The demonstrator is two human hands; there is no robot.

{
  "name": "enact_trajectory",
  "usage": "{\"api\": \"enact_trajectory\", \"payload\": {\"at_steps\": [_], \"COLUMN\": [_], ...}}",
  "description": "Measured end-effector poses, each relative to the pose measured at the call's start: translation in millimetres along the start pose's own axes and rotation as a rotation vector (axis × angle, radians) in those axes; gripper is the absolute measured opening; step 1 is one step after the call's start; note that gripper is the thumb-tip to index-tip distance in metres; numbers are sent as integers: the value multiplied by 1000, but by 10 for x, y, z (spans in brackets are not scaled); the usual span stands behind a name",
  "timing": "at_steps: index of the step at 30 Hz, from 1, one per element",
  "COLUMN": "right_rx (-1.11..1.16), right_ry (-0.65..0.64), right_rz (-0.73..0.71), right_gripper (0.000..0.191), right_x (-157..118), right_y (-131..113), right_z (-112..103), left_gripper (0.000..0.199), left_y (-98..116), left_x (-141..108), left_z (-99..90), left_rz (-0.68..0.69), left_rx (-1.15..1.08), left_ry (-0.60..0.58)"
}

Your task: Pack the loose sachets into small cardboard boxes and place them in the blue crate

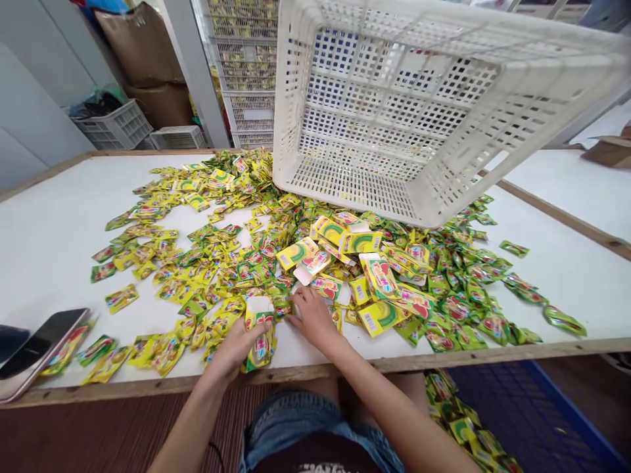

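Observation:
My left hand [235, 348] is closed around a small yellow and green box [257, 332] near the table's front edge; its white flap stands up at the top. My right hand [314, 318] is just to the right, fingers bent down among the small yellow and green packets [282, 305]. What lies under its fingertips is hidden. Close beyond it rests a box with an open white end [329, 287]. Several more yellow boxes [381, 276] lie heaped to the right of my right hand, on top of the packets.
A white plastic basket [355, 190] is tilted on its side at the back of the white table [54, 217]. A phone [46, 345] lies at the left front edge. Stacked crates [251, 108] stand behind. Below right, a blue crate [532, 414] sits beside more packets.

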State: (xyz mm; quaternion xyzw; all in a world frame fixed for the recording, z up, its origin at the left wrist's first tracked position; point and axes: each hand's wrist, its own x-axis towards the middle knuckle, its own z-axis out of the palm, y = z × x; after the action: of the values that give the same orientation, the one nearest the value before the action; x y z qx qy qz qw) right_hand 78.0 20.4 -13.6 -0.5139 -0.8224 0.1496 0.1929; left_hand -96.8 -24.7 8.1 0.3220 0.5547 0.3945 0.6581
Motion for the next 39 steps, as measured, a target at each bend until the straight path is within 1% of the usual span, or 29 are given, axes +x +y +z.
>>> {"api": "enact_trajectory", "payload": {"at_steps": [2,3,6,7,10,12,14,17,18,22,24,27,28,30,31,32,34,35,36,39], "right_rx": [36,66,206,259,368,371,331,269,270,394,468,607,683,864,939,982,958,917,883,891], "right_ry": [1,10,67,89,134,139,112,40,27,20,22,55,58,85,132,204,352,371,331,108], "right_rz": [-13,-11,32,59,133,127,103,85,84,57,56,163,212,296,336,383,469,495,499,435], "right_gripper": [13,9,8,10,33,44,41,26,27,43,38,21,19,24,28,32,35,35,34,33], "right_x": [-35,-58,-127,-142,-150,-129,-102,-81,-80,-86,-77,-52,-45,-41,-43,-49,-66,-76,-86,-108], "right_y": [6,8,13,17,34,55,89,154,172,196,189,202,217,260,283,305,328,326,313,224], "right_z": [-19,-33,-77,-90,-119,-133,-143,-165,-177,-235,-248,-234,-227,-220,-223,-231,-254,-266,-279,-323], "left_gripper": [50,51,53,53,53,52,51,49,49,49,47,47,47,46,45,44,42,42,41,43], "left_y": [-15,-19,-21,-20,-17,-16,-17,-14,-9,18,31,49,56,71,80,88,100,104,106,99], "left_x": [-3,-8,-40,-53,-81,-82,-67,-30,-18,17,34,58,63,64,60,53,37,29,24,23], "left_z": [14,18,23,26,49,72,92,109,111,119,126,132,129,119,113,107,103,106,115,155], "left_rz": [-25,-37,-52,-53,-52,-62,-70,-78,-78,-90,-98,-116,-123,-124,-119,-113,-101,-96,-94,-99], "left_rx": [-43,-68,-128,-138,-141,-141,-147,-148,-140,-97,-94,-139,-164,-214,-236,-254,-274,-268,-251,-177], "left_ry": [10,16,5,-11,-63,-93,-117,-102,-87,-61,-79,-116,-128,-157,-177,-202,-253,-269,-271,-227]}}
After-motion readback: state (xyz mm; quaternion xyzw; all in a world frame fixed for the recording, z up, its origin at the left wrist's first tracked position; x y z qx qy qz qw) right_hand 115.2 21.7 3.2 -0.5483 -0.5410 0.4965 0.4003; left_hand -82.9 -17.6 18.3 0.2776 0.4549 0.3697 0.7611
